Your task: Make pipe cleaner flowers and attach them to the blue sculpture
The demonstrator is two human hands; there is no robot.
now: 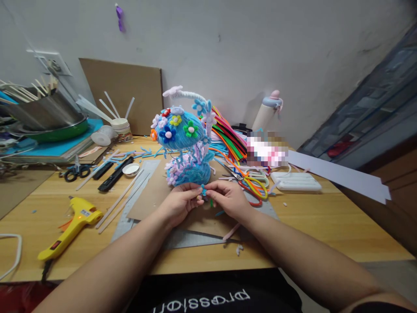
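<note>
Between my fingertips is a small blue pipe-cleaner piece (203,190), possibly a flower; its exact form is too small to tell. My left hand (182,201) pinches it from one side and my right hand (230,200) from the other. A bit of green shows just under the right fingers. Right behind my hands stands a fuzzy blue craft lamp-like figure, with a domed blue top (182,137) covered in colourful pipe-cleaner flowers. Its blue base (195,171) carries pink flowers and rests on a cardboard sheet (146,202).
A yellow glue gun (73,226) lies at left, near black-handled scissors (77,171) and a black cutter (115,174). Orange-and-yellow-handled scissors (252,184) lie right of the figure, before bundled pipe cleaners (231,139). A white box (296,181) and bottle (265,115) stand further right.
</note>
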